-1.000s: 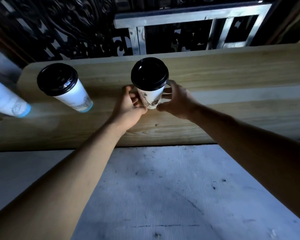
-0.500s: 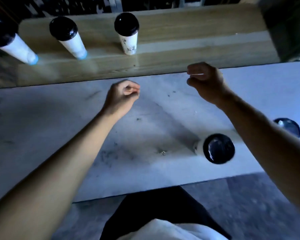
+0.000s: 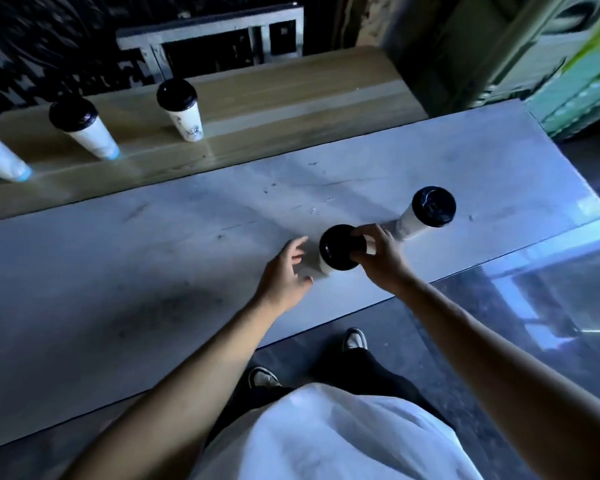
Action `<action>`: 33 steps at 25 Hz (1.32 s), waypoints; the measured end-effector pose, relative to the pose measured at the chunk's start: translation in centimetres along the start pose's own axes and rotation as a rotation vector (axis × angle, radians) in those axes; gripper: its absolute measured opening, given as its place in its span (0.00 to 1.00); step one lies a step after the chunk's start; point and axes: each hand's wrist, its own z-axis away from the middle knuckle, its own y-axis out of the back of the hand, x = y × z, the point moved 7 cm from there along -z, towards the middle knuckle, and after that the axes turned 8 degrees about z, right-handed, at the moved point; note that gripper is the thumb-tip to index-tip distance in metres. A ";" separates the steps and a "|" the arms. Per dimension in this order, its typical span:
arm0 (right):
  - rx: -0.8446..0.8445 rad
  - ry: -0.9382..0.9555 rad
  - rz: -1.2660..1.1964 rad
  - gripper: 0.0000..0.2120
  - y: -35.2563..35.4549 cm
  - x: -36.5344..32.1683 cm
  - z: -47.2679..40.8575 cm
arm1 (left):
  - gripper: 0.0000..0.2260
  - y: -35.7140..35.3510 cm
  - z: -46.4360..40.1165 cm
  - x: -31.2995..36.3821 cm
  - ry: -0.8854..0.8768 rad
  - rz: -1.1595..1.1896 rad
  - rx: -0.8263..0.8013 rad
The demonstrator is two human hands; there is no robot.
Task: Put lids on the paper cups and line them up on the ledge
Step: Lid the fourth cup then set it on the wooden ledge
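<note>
So the right hand has its fingers clamped on the glossy black lid of a white paper cup near the front edge of the pale, scuffed counter — probably pressing the rim down or getting ready to lift. The left hand is spread wide, holding nothing, just beside the cup wall, likely to steady it. Another lidded cup waits close by, and three tapered lidded ones already stand in a row on the wooden ledge behind — smooth grain, rounded corner.
</note>
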 end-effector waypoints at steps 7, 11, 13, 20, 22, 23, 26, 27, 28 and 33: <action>-0.167 0.120 -0.220 0.22 0.1 2.0 -1.0 | 0.34 -5.7 -2.4 -1.4 0.153 0.038 0.113; -0.268 0.147 -0.246 0.21 1.3 3.3 -2.2 | 0.24 -7.6 -1.0 0.3 0.157 0.126 0.264; -0.341 0.107 -0.310 0.17 1.9 3.5 -3.1 | 0.29 -8.1 0.1 1.7 0.149 0.164 0.283; -0.501 0.045 -0.511 0.23 4.2 0.3 -3.4 | 0.29 -7.7 2.9 7.6 0.071 0.087 0.373; -0.488 0.060 -0.522 0.23 4.4 -0.6 -3.0 | 0.29 -7.3 2.9 8.8 0.055 0.069 0.396; -0.476 0.076 -0.517 0.23 4.5 -1.0 -2.8 | 0.28 -6.8 3.0 9.1 0.066 0.066 0.413; -0.360 0.180 -0.350 0.17 5.6 -1.7 -3.3 | 0.28 -5.6 3.3 9.0 0.132 0.063 0.387; -0.315 0.192 -0.282 0.13 6.1 -1.9 -3.7 | 0.28 -5.4 3.3 8.7 0.146 0.069 0.353; -0.295 0.179 -0.265 0.09 6.5 -2.2 -4.1 | 0.27 -5.3 3.3 8.5 0.159 0.081 0.313; -0.528 0.238 -0.477 0.17 6.0 -5.2 -4.3 | 0.23 -5.9 3.3 8.7 0.142 0.205 0.174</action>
